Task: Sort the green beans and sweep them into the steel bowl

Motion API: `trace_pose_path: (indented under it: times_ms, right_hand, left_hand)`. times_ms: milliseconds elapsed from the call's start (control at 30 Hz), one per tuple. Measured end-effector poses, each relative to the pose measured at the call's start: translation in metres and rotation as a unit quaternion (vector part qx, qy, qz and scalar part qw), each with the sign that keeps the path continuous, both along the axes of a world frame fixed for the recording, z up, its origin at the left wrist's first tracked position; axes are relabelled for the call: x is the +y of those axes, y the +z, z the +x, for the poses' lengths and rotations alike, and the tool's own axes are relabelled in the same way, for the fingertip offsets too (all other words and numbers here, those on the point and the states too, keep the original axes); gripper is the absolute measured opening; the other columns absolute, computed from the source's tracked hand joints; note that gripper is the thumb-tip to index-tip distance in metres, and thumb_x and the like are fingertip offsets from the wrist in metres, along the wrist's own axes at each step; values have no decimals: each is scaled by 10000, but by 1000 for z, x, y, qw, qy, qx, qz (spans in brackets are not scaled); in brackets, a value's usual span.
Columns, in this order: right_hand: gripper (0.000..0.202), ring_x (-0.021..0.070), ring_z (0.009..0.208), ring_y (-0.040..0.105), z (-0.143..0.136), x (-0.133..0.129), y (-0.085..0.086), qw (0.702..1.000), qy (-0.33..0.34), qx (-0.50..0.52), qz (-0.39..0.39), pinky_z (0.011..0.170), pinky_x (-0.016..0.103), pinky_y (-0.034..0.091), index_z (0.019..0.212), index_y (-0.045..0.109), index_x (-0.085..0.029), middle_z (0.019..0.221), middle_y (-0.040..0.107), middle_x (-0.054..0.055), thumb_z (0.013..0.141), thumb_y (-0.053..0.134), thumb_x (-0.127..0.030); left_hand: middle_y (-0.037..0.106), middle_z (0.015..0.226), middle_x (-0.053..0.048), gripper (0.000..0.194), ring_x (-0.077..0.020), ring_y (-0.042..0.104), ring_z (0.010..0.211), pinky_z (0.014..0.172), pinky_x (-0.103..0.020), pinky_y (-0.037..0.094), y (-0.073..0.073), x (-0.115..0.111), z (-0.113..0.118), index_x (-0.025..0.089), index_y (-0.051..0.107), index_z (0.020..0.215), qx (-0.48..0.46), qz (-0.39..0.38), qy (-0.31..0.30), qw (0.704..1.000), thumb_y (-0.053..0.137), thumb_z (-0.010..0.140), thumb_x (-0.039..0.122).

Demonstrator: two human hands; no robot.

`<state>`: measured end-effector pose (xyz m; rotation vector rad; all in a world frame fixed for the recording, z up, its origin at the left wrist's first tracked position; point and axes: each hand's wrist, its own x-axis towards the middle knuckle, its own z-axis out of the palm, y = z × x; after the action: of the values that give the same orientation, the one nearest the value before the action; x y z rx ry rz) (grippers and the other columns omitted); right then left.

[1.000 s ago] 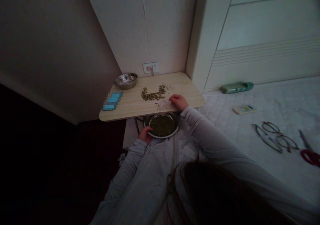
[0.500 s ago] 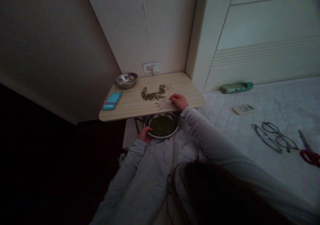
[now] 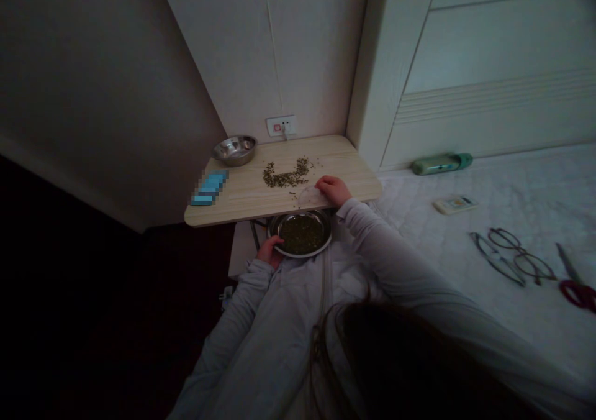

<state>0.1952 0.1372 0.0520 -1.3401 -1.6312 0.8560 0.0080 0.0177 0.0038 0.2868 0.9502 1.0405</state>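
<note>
A white quilted bed cover (image 3: pixel 419 227) spreads along the right, beside a pale wood-grain worktop (image 3: pixel 242 199) with rounded corners. Against the worktop's near edge, slightly below it and over the person's lap, sits a round steel bowl (image 3: pixel 302 256) holding a dark green mass (image 3: pixel 302 233). The left hand (image 3: pixel 270 251) has it by the near-left rim, its grip closed with the thumb over the rim. The right hand (image 3: pixel 333 189) is above the worktop's near edge, fingertips drawn together beside a thin, clear, curved piece (image 3: pixel 308 197); whether that grip has hold of it, I cannot tell. Smallest are the greenish-brown grains (image 3: pixel 282 179), scattered in a rough U on the worktop, with a few strays near the clear piece.

For good work here, the bowl is best held level and snug to the edge, so nothing drops between the two. The right hand would do well with short, light strokes, since such small grains probably roll and scatter easily.

The worktop's edge seems to cover the bowl's far rim, and the left fingers under the bowl are out of sight. The clear piece barely stands out from the wood, and dim light blurs the green mass. A pair of red-handled scissors (image 3: pixel 577 292) runs off the right border, and a blue rectangle (image 3: pixel 209 188) on the worktop is pixelated.
</note>
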Motion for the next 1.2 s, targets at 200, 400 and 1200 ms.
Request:
trace_pose_path:
  times_ms: [200, 400, 1200]
  right_hand:
    - [242, 63, 463, 386, 0, 0, 0, 1000, 11, 2, -10, 488, 202, 291, 626, 556, -150, 451, 451, -51, 572, 419, -342]
    - [190, 57, 454, 372, -1, 1, 0, 1000, 13, 28, -2, 475, 195, 281, 583, 539, -149, 435, 427, -55, 560, 443, -312]
    - [202, 75, 499, 397, 27, -10, 6, 999, -37, 3, 14, 518, 210, 307, 631, 537, -154, 486, 492, -31, 580, 412, -305]
  left_hand:
    - [640, 712, -44, 322, -215, 546, 831, 704, -337, 452, 2, 0, 0, 118, 582, 790, 5, 3, 0, 1000, 404, 523, 90]
    - [643, 712, -55, 332, -211, 548, 831, 746, -328, 433, 4, 0, 1, 89, 580, 797, -11, 5, 3, 1000, 399, 519, 68]
    - [645, 704, -58, 401, -198, 566, 784, 721, -319, 446, -1, 1, 0, 69, 544, 908, -25, -16, 28, 999, 390, 540, 48]
